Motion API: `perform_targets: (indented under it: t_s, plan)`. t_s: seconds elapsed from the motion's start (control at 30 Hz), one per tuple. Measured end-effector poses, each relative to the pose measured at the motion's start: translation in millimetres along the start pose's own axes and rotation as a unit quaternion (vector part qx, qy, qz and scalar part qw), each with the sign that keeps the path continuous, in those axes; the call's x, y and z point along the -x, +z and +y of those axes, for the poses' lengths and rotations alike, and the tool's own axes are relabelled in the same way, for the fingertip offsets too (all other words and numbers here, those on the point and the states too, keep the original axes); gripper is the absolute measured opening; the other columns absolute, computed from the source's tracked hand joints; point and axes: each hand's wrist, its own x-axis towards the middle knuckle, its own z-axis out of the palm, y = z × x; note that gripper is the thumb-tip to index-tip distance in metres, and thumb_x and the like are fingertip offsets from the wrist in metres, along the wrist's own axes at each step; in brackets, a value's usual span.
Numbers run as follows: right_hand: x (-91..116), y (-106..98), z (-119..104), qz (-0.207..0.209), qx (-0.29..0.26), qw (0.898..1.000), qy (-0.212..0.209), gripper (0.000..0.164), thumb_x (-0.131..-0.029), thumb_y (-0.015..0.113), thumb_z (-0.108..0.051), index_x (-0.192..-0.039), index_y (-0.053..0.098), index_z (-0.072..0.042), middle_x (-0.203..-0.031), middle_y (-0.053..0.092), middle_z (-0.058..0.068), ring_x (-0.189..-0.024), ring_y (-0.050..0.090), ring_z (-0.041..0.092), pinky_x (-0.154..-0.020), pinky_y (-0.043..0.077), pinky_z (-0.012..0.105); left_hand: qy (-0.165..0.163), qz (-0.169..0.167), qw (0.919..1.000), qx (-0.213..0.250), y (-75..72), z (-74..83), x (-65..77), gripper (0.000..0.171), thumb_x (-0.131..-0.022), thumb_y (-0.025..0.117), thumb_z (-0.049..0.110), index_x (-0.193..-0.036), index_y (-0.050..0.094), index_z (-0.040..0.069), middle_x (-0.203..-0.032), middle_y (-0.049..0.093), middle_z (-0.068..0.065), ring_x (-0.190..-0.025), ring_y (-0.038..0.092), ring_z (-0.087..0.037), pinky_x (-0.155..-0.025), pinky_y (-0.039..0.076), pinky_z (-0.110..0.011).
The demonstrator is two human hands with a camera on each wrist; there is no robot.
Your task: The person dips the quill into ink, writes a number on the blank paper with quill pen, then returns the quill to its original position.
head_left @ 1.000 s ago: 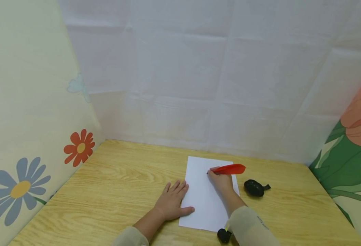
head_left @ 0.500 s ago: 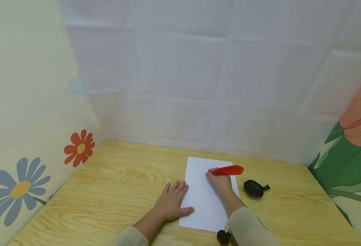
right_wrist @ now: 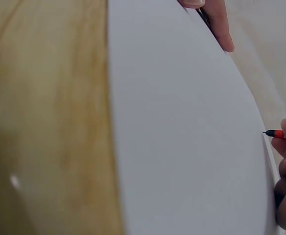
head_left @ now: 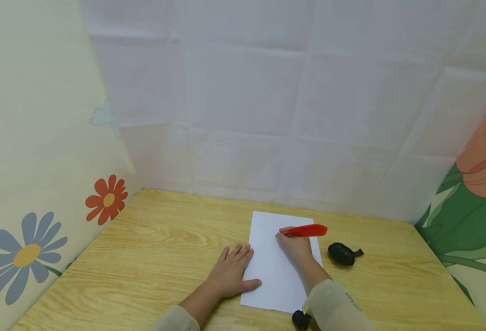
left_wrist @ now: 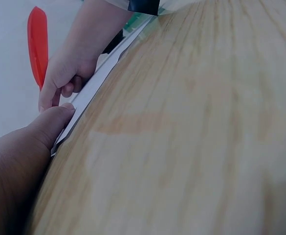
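A white sheet of paper (head_left: 271,276) lies on the wooden table. My right hand (head_left: 297,246) rests on its upper right part and pinches a red feather pen (head_left: 309,230). In the right wrist view the pen's dark tip (right_wrist: 270,132) points at the sheet, and the fingers curl around the barrel. The feather leans off to the right in the head view and stands up in the left wrist view. Along the sheet's left edge my left hand (head_left: 231,273) lies flat, fingers spread, with the thumb across the paper. No marks show on the sheet.
A glossy black rounded object (head_left: 341,254) with a short tab sits on the table (head_left: 176,239) right of the paper. By the right sleeve (head_left: 338,303), at the sheet's lower corner, is a small black object (head_left: 300,319). White cloth (head_left: 243,115) hangs behind the table.
My right hand and the red feather pen have shifted slightly left and toward me over the paper. The left hand and the paper have stayed in place.
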Motion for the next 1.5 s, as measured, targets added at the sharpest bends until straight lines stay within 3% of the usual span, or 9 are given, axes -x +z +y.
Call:
perform_targets:
  t_s: [0.2,0.6,1.5]
  plan:
    - [-0.3,1.0,0.2,-0.007,0.013,1.000,-0.012,0.018,-0.085,0.074,-0.017,-0.099,0.071,-0.007,-0.097,0.074,0.010,-0.095,0.066,0.024,-0.092,0.055,0.041,0.000,0.004,1.0000,-0.003,-1.2,1.2,1.1,0.091,-0.087,0.051,0.069,-0.151,0.036,0.008,-0.160,0.033,-0.008,-0.150,0.024,-0.031,-0.121,0.015,-0.058]
    - [2.9,1.8,-0.9,-0.025,0.010,0.999,0.021,0.021,-0.087,0.074,-0.020,-0.105,0.069,-0.011,-0.104,0.072,0.008,-0.104,0.064,0.027,-0.098,0.053,0.046,0.001,0.008,1.0000,-0.001,-1.1,1.8,1.0,0.090,-0.087,0.052,0.068,-0.151,0.038,0.007,-0.160,0.034,-0.008,-0.150,0.025,-0.030,-0.121,0.015,-0.057]
    - [10.2,4.4,-0.3,-0.041,0.024,0.999,0.019,0.020,-0.085,0.076,-0.021,-0.103,0.070,-0.013,-0.099,0.073,0.004,-0.096,0.065,0.022,-0.097,0.054,0.044,0.001,0.004,1.0000,0.001,2.8,-1.9,-1.4,0.091,-0.087,0.052,0.069,-0.152,0.036,0.008,-0.160,0.032,-0.008,-0.150,0.024,-0.031,-0.121,0.014,-0.058]
